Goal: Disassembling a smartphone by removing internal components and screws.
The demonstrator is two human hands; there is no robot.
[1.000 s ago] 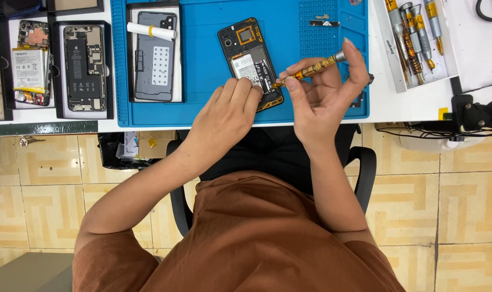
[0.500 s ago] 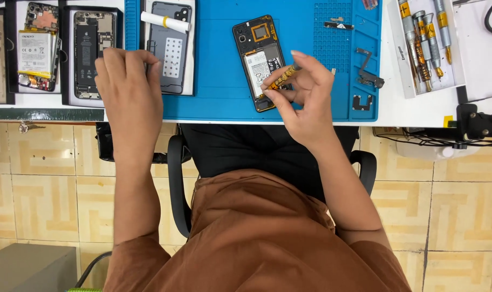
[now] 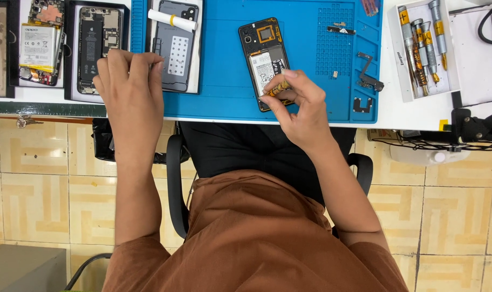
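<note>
The phone (image 3: 265, 57) lies back-off on the blue mat (image 3: 224, 81), its black frame showing a copper coil square up top and a pale labelled battery below. The right hand (image 3: 300, 105) pinches a ribbed, gold-and-black screwdriver (image 3: 279, 88) over the phone's lower end, fingers curled tight. The left hand (image 3: 128, 81) rests palm-down, fingers loosely bent, holding nothing I can see, on the tray (image 3: 173, 48) with a grey phone back.
</note>
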